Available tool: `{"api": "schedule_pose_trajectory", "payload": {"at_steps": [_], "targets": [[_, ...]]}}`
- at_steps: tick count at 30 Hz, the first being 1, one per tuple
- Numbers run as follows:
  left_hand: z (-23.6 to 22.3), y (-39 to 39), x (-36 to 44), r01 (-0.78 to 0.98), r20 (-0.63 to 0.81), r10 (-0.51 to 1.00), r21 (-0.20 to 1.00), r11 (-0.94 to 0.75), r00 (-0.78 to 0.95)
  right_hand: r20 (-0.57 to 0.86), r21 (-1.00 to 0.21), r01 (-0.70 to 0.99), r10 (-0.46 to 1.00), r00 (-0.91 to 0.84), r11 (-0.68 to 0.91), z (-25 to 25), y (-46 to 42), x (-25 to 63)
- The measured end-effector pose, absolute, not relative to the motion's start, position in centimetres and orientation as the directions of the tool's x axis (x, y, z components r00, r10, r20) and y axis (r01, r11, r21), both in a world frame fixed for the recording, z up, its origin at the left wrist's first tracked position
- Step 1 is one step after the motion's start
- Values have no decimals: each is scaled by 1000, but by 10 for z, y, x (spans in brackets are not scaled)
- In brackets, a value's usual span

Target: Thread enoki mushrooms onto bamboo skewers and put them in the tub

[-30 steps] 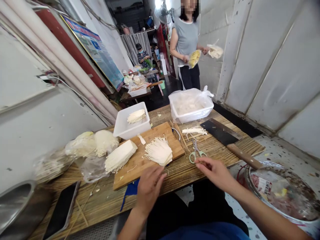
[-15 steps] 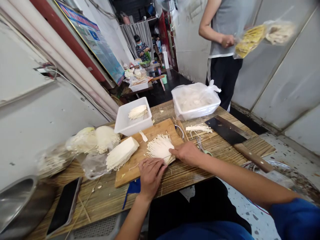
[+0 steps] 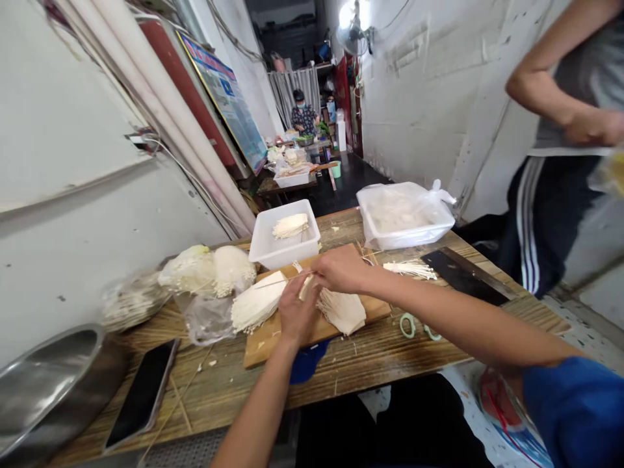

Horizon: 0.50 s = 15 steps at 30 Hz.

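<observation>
Apparently pinching slender enoki [image 3: 341, 312], left hand [image 3: 298, 311], right hand [image 3: 342, 270], wooden board [image 3: 266, 343]

Scuffed white walls [image 3: 429, 84], dark floor [image 3: 353, 179]

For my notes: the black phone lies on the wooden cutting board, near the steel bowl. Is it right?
No: the phone lies on the table, left of the cutting board, as the head view shows. It is near the steel bowl, yes.
</observation>
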<state>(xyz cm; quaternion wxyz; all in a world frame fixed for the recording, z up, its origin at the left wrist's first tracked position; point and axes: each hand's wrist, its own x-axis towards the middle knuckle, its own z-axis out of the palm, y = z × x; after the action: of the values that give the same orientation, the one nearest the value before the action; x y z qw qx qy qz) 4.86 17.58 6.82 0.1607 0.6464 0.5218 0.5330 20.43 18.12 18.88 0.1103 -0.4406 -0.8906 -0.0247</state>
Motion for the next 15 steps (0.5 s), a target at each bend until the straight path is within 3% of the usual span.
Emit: {"api": "schedule_pose_trajectory", "payload": {"at_steps": [3,6,11,15], "targets": [[83,190,41,285,394,899,899,-333,-193,171,-92,818,818,-549,568,206,192,185],[91,199,35,123,302,913,953,-278,-273,154,-124,835,842,-518,536,220,201,168],[102,206,30,-7,237,907,967,-255,-348,167,-153,823,835,-525,547,239,207,156],[124,199,21,-347,99,945,914,-210,-312,204,-229,823,853,-481,520,247,198,175]]}}
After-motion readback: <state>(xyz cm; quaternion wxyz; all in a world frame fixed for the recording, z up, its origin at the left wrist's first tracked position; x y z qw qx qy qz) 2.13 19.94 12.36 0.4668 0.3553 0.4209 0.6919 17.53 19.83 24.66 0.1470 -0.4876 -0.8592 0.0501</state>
